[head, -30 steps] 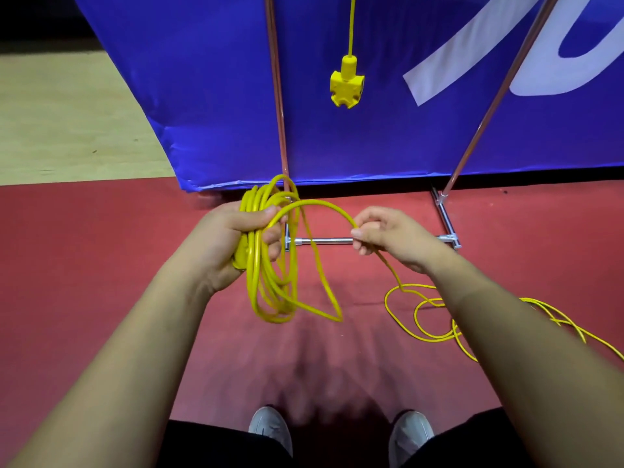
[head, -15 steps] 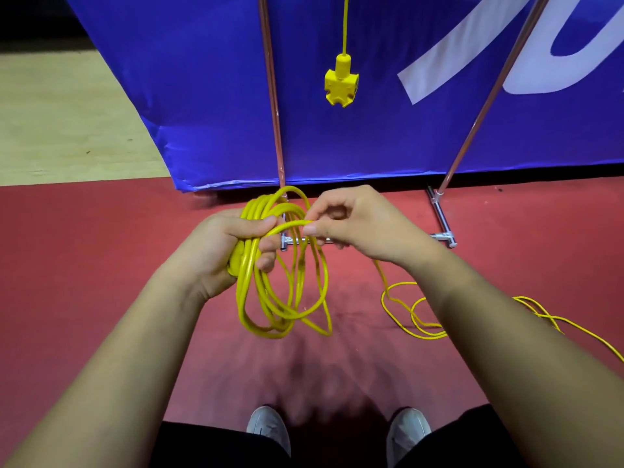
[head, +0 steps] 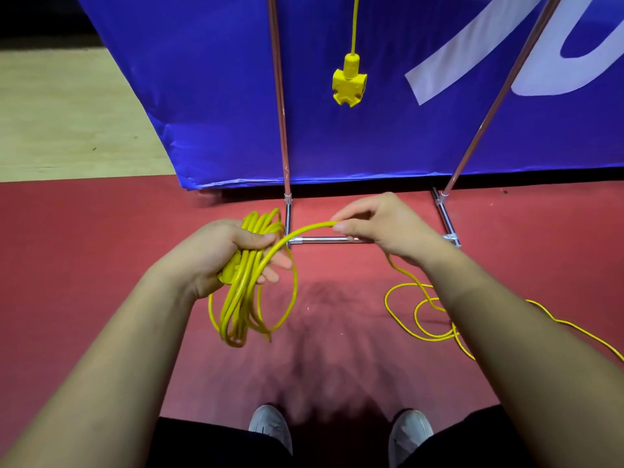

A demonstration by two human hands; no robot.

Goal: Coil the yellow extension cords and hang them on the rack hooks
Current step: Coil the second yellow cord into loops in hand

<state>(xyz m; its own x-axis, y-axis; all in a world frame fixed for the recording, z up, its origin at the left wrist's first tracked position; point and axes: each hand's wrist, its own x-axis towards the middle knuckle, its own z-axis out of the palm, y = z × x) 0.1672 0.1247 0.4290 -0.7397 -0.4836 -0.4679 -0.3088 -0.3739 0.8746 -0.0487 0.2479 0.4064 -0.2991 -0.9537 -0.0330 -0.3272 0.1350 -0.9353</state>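
Note:
My left hand [head: 233, 255] grips a bundle of several loops of yellow extension cord [head: 243, 302] that hangs below the fist. My right hand [head: 378, 224] pinches the same cord between thumb and fingers, a short arc of it spanning the gap to the left hand. From the right hand the loose cord [head: 422, 319] drops to the red floor and lies there in slack curls, trailing off to the right. Another yellow cord with a multi-outlet socket end [head: 349, 82] hangs from above between the rack poles [head: 280, 106]. The rack hooks are out of view.
The rack's metal base bars [head: 324, 239] lie on the red floor [head: 101, 238] just beyond my hands. A blue banner [head: 219, 96] stands behind the poles. My two shoes [head: 270, 425] show at the bottom edge. Pale wooden floor lies at far left.
My right hand brought a loop across to the left hand, which took it into the bundle, then moved back right along the cord. Less slack lies on the floor.

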